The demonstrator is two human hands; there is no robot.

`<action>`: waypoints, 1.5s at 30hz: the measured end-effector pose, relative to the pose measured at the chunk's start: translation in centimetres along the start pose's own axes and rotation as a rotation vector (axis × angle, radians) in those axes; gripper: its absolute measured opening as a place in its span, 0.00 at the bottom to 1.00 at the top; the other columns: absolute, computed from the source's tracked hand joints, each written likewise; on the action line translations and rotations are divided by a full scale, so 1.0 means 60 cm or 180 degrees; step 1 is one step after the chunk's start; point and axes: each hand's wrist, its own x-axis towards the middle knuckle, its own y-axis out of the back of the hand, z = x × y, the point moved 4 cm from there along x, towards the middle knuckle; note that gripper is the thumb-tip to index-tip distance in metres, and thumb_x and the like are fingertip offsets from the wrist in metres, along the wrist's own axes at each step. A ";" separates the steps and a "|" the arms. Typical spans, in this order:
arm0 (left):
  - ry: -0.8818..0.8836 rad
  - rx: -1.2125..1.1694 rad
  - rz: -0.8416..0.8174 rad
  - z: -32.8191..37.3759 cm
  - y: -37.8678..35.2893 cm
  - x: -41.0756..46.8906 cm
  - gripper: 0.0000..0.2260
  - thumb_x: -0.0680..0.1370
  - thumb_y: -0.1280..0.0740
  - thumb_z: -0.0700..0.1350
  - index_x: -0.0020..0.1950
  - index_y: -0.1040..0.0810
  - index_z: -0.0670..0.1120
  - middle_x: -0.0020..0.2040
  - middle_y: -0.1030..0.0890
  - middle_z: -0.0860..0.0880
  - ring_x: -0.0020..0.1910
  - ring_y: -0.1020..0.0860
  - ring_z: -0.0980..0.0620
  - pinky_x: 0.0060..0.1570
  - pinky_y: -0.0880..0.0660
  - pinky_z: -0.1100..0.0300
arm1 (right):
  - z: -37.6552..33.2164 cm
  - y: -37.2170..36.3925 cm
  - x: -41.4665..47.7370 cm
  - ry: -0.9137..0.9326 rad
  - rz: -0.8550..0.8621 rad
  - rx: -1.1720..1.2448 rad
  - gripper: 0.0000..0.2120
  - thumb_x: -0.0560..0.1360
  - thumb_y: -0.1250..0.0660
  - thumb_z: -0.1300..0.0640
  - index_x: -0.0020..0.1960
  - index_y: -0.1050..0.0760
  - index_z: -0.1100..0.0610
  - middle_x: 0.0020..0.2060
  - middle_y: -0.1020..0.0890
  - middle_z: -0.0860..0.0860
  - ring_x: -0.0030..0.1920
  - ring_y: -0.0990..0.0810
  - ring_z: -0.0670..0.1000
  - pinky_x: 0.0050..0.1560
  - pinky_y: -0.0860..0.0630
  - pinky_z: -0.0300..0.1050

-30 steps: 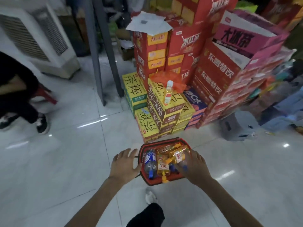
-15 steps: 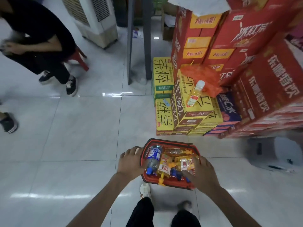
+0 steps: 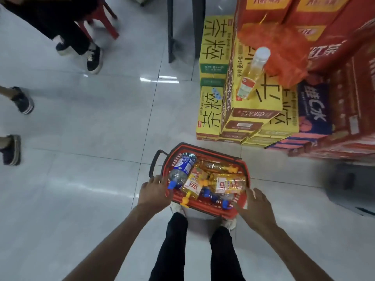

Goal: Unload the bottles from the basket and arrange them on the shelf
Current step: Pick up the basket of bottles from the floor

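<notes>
1. On the pale tiled floor (image 3: pixel 91 138), just ahead of the person's white shoes (image 3: pixel 230 225), stands the red basket (image 3: pixel 205 208). Its black handle (image 3: pixel 155 165) hangs out on the left side.
2. The bottles (image 3: pixel 205 179) lie heaped on their sides inside the basket. A clear water bottle (image 3: pixel 181 169) with a blue label and blue cap lies along the left wall. The yellow drink bottles (image 3: pixel 229 182) with yellow caps fill the middle and right.
3. The left hand (image 3: pixel 154 194) is at the basket's left rim, near the base of the handle. Its fingers (image 3: pixel 157 179) bend over the edge, but it cannot be told whether they clasp the rim or only rest on it.
4. The right hand (image 3: pixel 256 207) is at the near right corner of the basket. Its fingers (image 3: pixel 251 192) are spread and released, grasping nothing.
5. Beyond the basket rise stacked yellow cartons (image 3: pixel 213 57). A lone bottle (image 3: pixel 251 76) of yellow drink with a white cap stands upright on one of them, just beside an orange mesh bag (image 3: pixel 274 49).
6. Red cartons (image 3: pixel 345 57) tower on the right, with a blue carton (image 3: pixel 312 110) low between them and the yellow ones.
7. Other people's dark shoes (image 3: pixel 93 59) stand on the floor at the left. A red stool (image 3: pixel 101 19) is at the top edge.
</notes>
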 end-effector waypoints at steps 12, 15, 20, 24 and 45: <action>0.0428 -0.0350 0.0067 -0.071 -0.290 0.269 0.33 0.81 0.39 0.64 0.79 0.44 0.48 0.64 0.25 0.41 0.55 0.19 0.41 0.48 0.18 0.44 | 0.145 -0.290 0.196 -0.1229 -0.0207 0.1189 0.37 0.78 0.42 0.30 0.81 0.51 0.40 0.78 0.38 0.59 0.73 0.32 0.65 0.62 0.23 0.67; 0.0615 -0.0639 0.0324 -0.078 -0.316 0.324 0.31 0.83 0.45 0.64 0.79 0.45 0.47 0.66 0.28 0.39 0.56 0.20 0.39 0.46 0.18 0.41 | 0.146 -0.310 0.254 -0.1621 0.0139 0.1742 0.40 0.78 0.45 0.27 0.83 0.55 0.43 0.78 0.36 0.61 0.72 0.29 0.67 0.64 0.26 0.69; 0.1367 -0.1603 0.0392 -0.093 -0.353 0.384 0.27 0.81 0.41 0.62 0.73 0.39 0.48 0.62 0.25 0.41 0.53 0.20 0.40 0.49 0.19 0.41 | 0.202 -0.402 0.359 -0.2028 0.0134 0.3118 0.31 0.76 0.39 0.32 0.76 0.38 0.40 0.66 0.19 0.50 0.59 0.17 0.58 0.60 0.21 0.64; 0.1667 -0.2227 0.0024 -0.125 -0.359 0.429 0.21 0.78 0.32 0.58 0.63 0.27 0.46 0.52 0.18 0.49 0.46 0.18 0.48 0.45 0.19 0.51 | 0.183 -0.352 0.356 -0.2526 0.0384 0.3671 0.06 0.76 0.39 0.53 0.43 0.27 0.54 0.33 0.21 0.46 0.36 0.25 0.49 0.40 0.27 0.44; 0.1736 -0.2025 -0.0828 -0.163 -0.335 0.430 0.13 0.75 0.23 0.52 0.41 0.25 0.49 0.36 0.20 0.49 0.33 0.18 0.51 0.29 0.25 0.61 | 0.189 -0.326 0.391 -0.2794 -0.0233 0.2662 0.17 0.69 0.39 0.52 0.51 0.24 0.62 0.55 0.19 0.66 0.58 0.20 0.67 0.62 0.23 0.64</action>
